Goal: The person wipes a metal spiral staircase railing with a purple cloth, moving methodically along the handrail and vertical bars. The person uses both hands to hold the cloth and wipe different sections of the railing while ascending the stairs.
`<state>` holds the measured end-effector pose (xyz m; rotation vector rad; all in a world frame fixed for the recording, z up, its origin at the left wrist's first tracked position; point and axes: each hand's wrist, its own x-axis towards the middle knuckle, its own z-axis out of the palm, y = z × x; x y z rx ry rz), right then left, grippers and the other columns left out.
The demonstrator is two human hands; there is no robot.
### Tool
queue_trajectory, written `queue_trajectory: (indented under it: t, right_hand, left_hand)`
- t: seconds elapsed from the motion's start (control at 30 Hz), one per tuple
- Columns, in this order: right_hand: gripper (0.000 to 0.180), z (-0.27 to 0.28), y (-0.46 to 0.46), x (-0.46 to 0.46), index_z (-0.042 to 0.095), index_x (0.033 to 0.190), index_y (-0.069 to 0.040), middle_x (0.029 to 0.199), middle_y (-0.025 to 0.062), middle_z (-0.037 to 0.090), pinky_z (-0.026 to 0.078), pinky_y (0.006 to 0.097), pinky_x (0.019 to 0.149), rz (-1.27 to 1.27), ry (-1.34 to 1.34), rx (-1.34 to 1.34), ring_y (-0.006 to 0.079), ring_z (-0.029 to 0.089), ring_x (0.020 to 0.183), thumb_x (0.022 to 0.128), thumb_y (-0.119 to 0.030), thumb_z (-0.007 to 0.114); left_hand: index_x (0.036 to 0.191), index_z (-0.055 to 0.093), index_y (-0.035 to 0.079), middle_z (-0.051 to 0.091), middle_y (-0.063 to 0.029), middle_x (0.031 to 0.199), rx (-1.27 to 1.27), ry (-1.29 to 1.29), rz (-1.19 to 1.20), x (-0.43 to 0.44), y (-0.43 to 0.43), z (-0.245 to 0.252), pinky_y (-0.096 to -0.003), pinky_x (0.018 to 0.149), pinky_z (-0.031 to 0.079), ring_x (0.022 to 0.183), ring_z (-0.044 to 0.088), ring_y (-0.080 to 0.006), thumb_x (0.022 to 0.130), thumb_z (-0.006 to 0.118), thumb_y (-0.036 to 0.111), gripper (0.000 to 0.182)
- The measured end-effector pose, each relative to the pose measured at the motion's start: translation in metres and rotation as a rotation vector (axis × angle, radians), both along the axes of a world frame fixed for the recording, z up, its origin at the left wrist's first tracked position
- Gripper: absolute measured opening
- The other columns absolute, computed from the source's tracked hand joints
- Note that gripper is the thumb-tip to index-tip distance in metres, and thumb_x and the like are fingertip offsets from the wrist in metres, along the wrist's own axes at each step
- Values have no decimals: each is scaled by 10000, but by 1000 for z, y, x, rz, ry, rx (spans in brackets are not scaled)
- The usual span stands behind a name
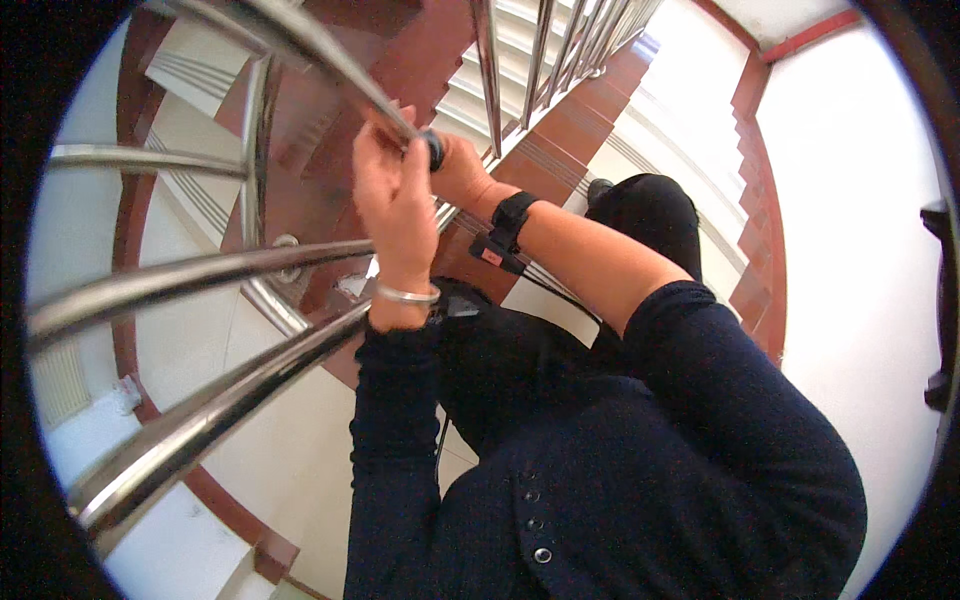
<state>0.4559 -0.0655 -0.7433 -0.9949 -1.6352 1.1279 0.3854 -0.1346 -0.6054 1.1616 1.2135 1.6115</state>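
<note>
My left hand (pixel 394 195), with a silver bangle at the wrist, is raised at a polished metal handrail (pixel 330 56). Its thumb and fingers are on both sides of the rail; blur hides whether they grip it. Just right of it, my right hand (pixel 463 171) is closed around a small black rounded object (pixel 433 149) at the near visible end of the rail. What this object is cannot be told. A black strap (pixel 513 212) circles my right wrist, with a small black device (pixel 496 255) and a cable below it.
Metal rails (pixel 202 277) curve across the left. Upright metal balusters (pixel 531 67) line the red-brown tiled edge of a staircase (pixel 592 124). Pale steps with grooved strips lie on both sides, and a white wall (pixel 840 172) stands at right. My bent knee (pixel 652 206) is beside the balusters.
</note>
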Motion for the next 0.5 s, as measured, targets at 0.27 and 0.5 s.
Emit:
queue_trajectory:
  t: [0.27, 0.5]
  right_hand:
    - [172, -146, 3, 6, 601, 877, -64, 789, 131, 620, 510, 377, 719, 47, -64, -222, 237, 517, 717, 822, -135, 748]
    - [219, -143, 9, 10, 664, 916, -85, 906, 157, 703, 546, 454, 779, 76, -206, -273, 391, 683, 897, 787, -181, 812]
  left_hand:
    - [1507, 347, -34, 547, -192, 1416, 55, 310, 39, -2, 7, -21, -367, 1167, 363, 1298, 524, -209, 1024, 509, -44, 510]
    - [1501, 398, -20, 541, -188, 1455, -96, 273, 59, 5, 14, -35, -391, 1193, 335, 1355, 505, -225, 1036, 542, 10, 488]
